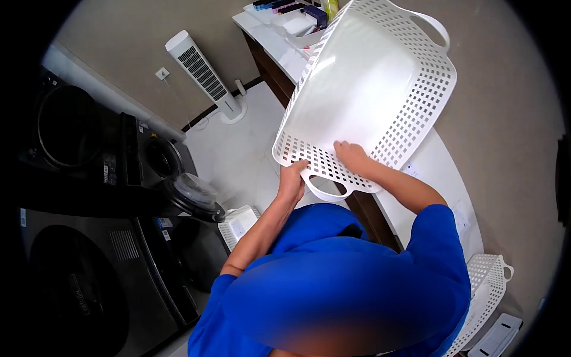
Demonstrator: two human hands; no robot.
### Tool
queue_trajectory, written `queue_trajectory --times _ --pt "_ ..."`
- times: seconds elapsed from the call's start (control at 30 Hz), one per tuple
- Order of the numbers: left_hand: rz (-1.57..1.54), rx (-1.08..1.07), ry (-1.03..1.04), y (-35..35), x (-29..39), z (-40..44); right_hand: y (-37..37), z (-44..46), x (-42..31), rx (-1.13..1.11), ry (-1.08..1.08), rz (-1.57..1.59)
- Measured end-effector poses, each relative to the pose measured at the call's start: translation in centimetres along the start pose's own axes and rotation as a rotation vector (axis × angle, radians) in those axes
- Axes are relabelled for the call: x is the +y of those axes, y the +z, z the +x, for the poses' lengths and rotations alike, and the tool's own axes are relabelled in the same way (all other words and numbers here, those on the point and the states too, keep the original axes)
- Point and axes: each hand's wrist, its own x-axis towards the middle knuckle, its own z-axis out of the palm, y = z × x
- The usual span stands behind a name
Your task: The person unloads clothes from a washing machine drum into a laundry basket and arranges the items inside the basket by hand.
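Observation:
A large white plastic laundry basket (363,77) with a perforated rim and loop handles is tilted in front of me, its smooth inner bottom facing me. My left hand (292,180) grips its near edge beside the handle, thumb over the rim and fingers hidden behind the wall. Inside the basket, my right hand (352,157) rests closed against the lower perforated wall where it meets the bottom. Whatever it may hold is hidden by the curled fingers.
A white counter (389,220) runs behind and right of the basket, with a bin of small items (303,27) at its far end. Black washing machines (160,160) line the left. A tower fan (205,71) stands by the wall. More white baskets (239,225) (491,285) sit lower down.

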Motion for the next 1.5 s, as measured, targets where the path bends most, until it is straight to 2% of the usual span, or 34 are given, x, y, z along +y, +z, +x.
queue_trajectory --times 0.13,0.2,0.23,0.27,0.3,0.37,0.47,0.5,0.53,0.57,0.6,0.63,0.67,0.7,0.77,0.87,0.93,0.97,1.03,1.13,1.23,1.33,1.37,1.43,1.5 --pt "0.004 -0.025 0.074 0.5 0.2 0.2 -1.3 4.2 -1.6 0.331 -0.1 0.107" --pt "0.044 -0.012 0.052 0.4 0.2 0.1 -3.7 5.6 -4.1 0.234 -0.046 -0.007" --pt "0.064 -0.016 0.041 0.4 0.2 0.4 -1.9 7.9 -3.7 0.229 -0.124 -0.058" --pt "0.102 -0.018 0.058 0.0 -0.2 0.7 -0.4 10.0 -3.5 0.339 -0.143 -0.069" --pt "0.091 -0.005 0.061 0.3 -0.3 0.7 -3.7 9.1 -4.4 0.312 -0.131 0.03" --pt "0.072 0.03 0.065 0.8 -0.4 0.4 -7.2 8.7 -4.5 0.252 -0.171 -0.005" --pt "0.099 0.018 0.071 1.8 0.3 0.1 -5.8 9.5 -0.1 0.649 0.138 0.129" --pt "0.094 0.005 0.068 1.8 0.2 0.1 -3.5 11.1 3.7 0.796 0.22 -0.246" --pt "0.087 -0.002 0.067 1.7 0.0 0.1 -5.6 9.4 4.8 1.208 0.375 0.346" --pt "0.08 -0.004 0.065 1.4 -0.2 0.2 -6.8 8.0 7.3 1.183 0.596 0.596" --pt "0.096 -0.015 0.057 0.8 -0.5 0.5 -7.6 7.4 10.0 1.239 0.811 0.597" --pt "0.101 -0.033 0.029 0.3 -0.6 0.6 -6.5 7.5 13.8 1.342 0.906 0.404" --pt "0.099 -0.023 -0.002 -0.2 -0.8 0.7 -7.1 7.6 16.3 1.278 1.126 0.237" --pt "0.101 -0.013 -0.031 -0.6 -0.8 0.7 -9.3 6.7 16.7 1.304 1.099 0.347" --pt "0.108 -0.03 -0.051 -1.2 -1.0 0.9 -11.7 7.7 18.1 1.164 1.132 0.371" --pt "0.118 -0.037 -0.146 -0.7 -0.2 0.2 -13.8 12.0 18.2 1.311 0.988 0.681" --pt "0.144 -0.069 -0.131 -0.8 0.1 0.4 -15.6 14.4 14.9 1.258 0.708 0.415" --pt "0.15 -0.075 -0.123 -0.9 0.1 0.4 -16.2 16.1 13.5 1.377 0.528 0.33" --pt "0.148 -0.045 -0.11 0.1 0.7 -0.2 -18.7 17.3 10.4 1.413 0.393 0.349" --pt "0.061 0.034 0.017 0.9 0.1 -0.8 -19.6 19.0 8.7 1.508 0.27 0.439" --pt "0.038 0.146 0.184 3.5 -0.2 -1.7 -17.6 17.8 5.6 1.34 -0.042 0.481" --pt "0.044 0.32 0.351 5.4 -1.6 -2.6 -13.9 17.6 0.5 1.342 -0.332 0.538" --pt "0.044 0.348 0.399 6.1 -2.2 -3.2 -13.9 15.0 -1.5 1.169 -0.437 0.787" --pt "0.088 0.41 0.492 7.1 -3.3 -3.7 -10.6 12.7 -3.2 1.022 -0.595 0.576" --pt "0.115 0.504 0.631 7.1 -5.0 -3.1 -7.7 11.4 -3.9 0.936 -0.841 0.494"
